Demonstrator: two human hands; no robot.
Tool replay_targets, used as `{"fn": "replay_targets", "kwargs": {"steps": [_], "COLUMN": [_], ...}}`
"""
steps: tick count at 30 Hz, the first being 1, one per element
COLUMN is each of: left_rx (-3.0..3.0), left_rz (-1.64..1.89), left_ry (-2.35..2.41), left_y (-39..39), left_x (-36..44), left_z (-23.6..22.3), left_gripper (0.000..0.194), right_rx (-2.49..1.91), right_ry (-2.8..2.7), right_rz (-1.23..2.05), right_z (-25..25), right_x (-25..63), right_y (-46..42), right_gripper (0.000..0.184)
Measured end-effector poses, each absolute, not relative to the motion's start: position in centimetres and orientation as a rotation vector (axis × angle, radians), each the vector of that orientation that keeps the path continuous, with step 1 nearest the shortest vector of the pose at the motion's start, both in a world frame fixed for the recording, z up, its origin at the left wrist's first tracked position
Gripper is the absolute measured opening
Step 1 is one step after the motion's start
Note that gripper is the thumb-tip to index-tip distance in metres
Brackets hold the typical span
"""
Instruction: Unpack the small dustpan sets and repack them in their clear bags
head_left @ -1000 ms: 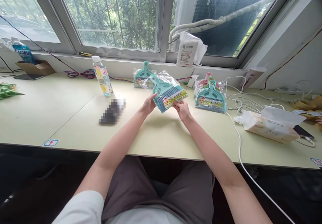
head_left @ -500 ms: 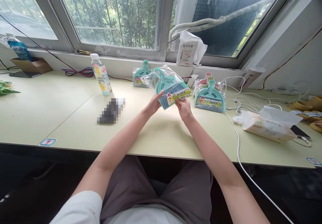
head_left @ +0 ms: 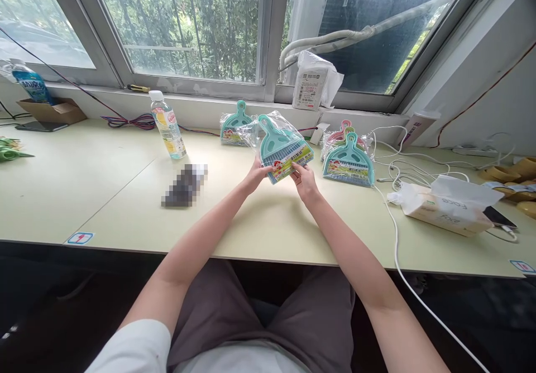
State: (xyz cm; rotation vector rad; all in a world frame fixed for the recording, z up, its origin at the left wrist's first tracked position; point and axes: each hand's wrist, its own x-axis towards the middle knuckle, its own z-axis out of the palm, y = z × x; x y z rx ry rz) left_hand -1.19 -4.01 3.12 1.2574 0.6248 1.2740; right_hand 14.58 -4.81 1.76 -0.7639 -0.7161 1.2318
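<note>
A teal dustpan and brush set [head_left: 281, 144] in clear plastic wrap is held tilted above the table, its printed label facing me. My left hand [head_left: 256, 176] grips its lower left corner, thumb on the front. On the lower right edge, my right hand [head_left: 305, 182] pinches the set with the thumb over the label. Behind and to the left lies another wrapped teal set [head_left: 235, 123]. To the right, a teal set [head_left: 348, 161] rests in front of a pink one [head_left: 345, 126], both in plastic.
A drink bottle [head_left: 168, 125] stands left, behind a pixelated dark item [head_left: 184, 186]. White cables [head_left: 396, 233] run along the right, beside a tissue pack [head_left: 448, 205]. A white package [head_left: 310, 85] sits on the window sill. The pale table [head_left: 259, 239] ends close to my lap.
The held dustpan and brush set has turned slightly, so its front and label face me more squarely. Both hands keep their grip, and the surrounding objects stay put.
</note>
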Motion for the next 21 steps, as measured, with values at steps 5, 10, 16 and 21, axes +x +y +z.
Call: {"fn": "replay_targets", "kwargs": {"steps": [5,10,16,21], "left_rx": [1.375,1.449,1.347,1.245], "left_rz": [1.225,1.193,1.128,1.019], "left_ry": [0.655,0.588,0.616,0.519], "left_y": [-4.2,-4.4,-5.1,-5.7], "left_x": [-1.0,-1.0,-0.4,0.9], "left_z": [3.0,3.3,2.9,1.7], "left_gripper": [0.081,0.081,0.083,0.067], "right_rx": [-0.761,-0.744,-0.744,-0.774], "right_ry": [-0.612,-0.561,-0.597,-0.568], "right_rz": [1.219,1.229,1.133,1.069], "right_z": [2.0,1.8,1.9,1.8], "right_x": [15.1,15.8,16.0,16.1], "right_y": [-4.5,-3.9,-3.8,-4.0], "right_gripper": [0.015,0.016,0.021,0.022]}}
